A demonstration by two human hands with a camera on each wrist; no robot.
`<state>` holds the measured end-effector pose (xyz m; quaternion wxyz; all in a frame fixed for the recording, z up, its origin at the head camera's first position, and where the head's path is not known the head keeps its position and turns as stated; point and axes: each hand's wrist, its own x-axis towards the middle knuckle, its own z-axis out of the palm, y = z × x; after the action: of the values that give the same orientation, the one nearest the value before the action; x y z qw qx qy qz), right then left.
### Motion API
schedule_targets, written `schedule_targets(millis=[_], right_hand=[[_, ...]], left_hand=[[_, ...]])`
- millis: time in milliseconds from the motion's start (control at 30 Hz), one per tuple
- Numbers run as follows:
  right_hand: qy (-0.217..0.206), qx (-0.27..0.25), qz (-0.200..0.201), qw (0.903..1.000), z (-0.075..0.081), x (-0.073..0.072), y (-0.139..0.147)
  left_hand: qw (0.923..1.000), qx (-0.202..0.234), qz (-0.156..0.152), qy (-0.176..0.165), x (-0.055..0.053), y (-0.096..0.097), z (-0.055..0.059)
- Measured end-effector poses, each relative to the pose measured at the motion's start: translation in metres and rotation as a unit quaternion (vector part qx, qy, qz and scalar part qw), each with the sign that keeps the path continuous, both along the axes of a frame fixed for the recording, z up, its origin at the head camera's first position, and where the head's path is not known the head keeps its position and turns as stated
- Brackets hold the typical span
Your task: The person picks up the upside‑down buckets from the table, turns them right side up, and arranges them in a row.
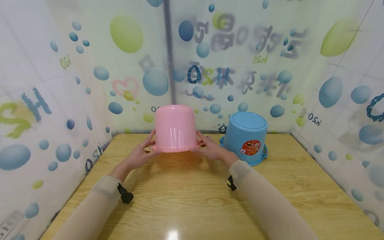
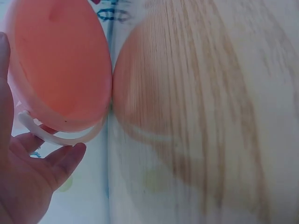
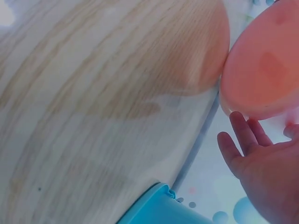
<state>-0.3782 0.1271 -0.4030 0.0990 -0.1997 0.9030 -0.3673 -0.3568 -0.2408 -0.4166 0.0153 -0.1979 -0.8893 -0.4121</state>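
Note:
A pink bucket is upside down and tilted, its rim raised off the table. My left hand grips the rim on the left side. In the left wrist view, its fingers reach by the pale handle and the bucket's hollow inside faces the camera. My right hand holds the opposite side of the rim; in the right wrist view its fingertips are right at the edge. Behind the right forearm, a blue bucket stands upside down on the table, with a red round label on its side.
The wooden table shows the pink bucket's reflection below it. Patterned curtains with bubbles and lettering hang behind the table and along both sides. Black wrist straps show at both sleeves.

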Motion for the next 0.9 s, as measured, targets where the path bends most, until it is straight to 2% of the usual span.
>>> schedule_targets(millis=[267, 533, 767, 900], right_hand=[[0.021, -0.011, -0.004, 0.9997, 0.007, 0.004, 0.003], [0.054, -0.036, 0.018, 0.9977, 0.012, 0.005, 0.008], [0.064, -0.078, 0.022, 0.9947, 0.017, 0.009, 0.007], [0.073, -0.088, 0.01, 0.9934, 0.019, 0.011, 0.006]], left_hand=[[0.9999, 0.009, -0.01, 0.005, 0.005, 0.004, 0.006], [0.9998, -0.003, 0.008, 0.016, 0.006, 0.006, 0.005], [0.9993, 0.026, -0.006, 0.027, 0.011, 0.009, 0.009], [0.9989, 0.043, -0.008, 0.016, 0.013, 0.011, 0.01]])
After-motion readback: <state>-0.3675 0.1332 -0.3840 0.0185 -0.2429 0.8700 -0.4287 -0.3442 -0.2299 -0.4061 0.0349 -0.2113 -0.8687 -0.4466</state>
